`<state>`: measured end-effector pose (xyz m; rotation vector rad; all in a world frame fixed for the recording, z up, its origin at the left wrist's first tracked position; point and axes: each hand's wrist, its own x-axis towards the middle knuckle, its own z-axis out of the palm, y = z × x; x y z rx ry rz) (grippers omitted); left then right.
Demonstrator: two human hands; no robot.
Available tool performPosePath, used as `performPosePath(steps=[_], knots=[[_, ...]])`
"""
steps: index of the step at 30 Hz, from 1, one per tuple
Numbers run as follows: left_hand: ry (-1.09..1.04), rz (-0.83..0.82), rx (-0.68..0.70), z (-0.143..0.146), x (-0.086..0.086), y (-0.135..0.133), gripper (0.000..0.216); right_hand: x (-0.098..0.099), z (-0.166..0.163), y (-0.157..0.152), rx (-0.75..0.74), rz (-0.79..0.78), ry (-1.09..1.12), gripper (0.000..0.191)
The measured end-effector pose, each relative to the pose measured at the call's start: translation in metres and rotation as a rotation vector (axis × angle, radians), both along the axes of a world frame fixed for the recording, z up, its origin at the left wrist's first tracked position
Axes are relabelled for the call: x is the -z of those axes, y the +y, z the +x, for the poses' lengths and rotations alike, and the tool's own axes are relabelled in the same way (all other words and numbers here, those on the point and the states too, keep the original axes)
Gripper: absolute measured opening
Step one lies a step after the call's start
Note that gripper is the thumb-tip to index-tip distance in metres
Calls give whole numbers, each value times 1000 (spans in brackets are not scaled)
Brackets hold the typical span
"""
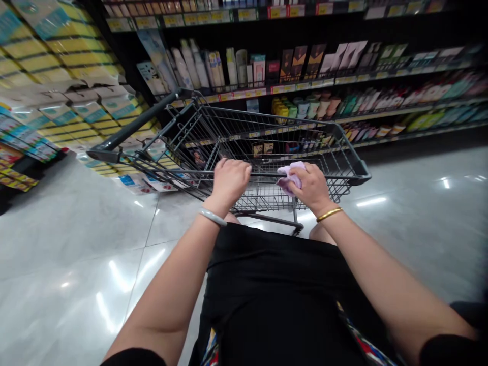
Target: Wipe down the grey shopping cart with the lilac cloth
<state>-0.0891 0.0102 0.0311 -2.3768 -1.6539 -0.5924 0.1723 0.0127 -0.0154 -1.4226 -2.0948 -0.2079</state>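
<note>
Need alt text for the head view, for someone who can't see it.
A person's left hand is closed over the near side of a dark wire shopping cart, while the right hand holds a crumpled lilac cloth there. Beyond stand store shelves of bottles and boxes.

Store aisle, indoor. Flr: grey, polished, w/ thin joint lines; bright light streaks reflected L & R. Far side: blk shelving unit, several tiers, running L to R; R end dark, blurred. Price tags along shelf edges, mostly yel., some red. Mid tier: bottles, dk boxes. Tier below: multicol. tubs. L: hanging yel. packs, rows; far L, low: sm. multicol. packets.
</note>
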Motion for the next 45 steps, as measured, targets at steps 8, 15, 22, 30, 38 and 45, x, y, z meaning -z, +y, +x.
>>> performPosePath(steps=[8, 15, 22, 30, 38, 45], knots=[[95, -54, -142, -3, 10, 2, 38, -14, -52, 0, 37, -31, 79, 25], [115, -76, -153, 8, 9, -2, 37, -10, -36, 6, -44, -18, 83, 26], [58, -88, -147, 29, 11, -4, 38, -21, -50, 13, 55, -76, 134, 21], [-63, -143, 33, 34, 6, -10, 40, -20, -28, 21, -60, -66, 88, 24], [81, -49, -134, 11, -1, -25, 46, -16, 20, 30, -11, -16, 120, 22], [182, -45, -127, 29, -2, -27, 50, -23, -41, 0, -76, -17, 112, 22]])
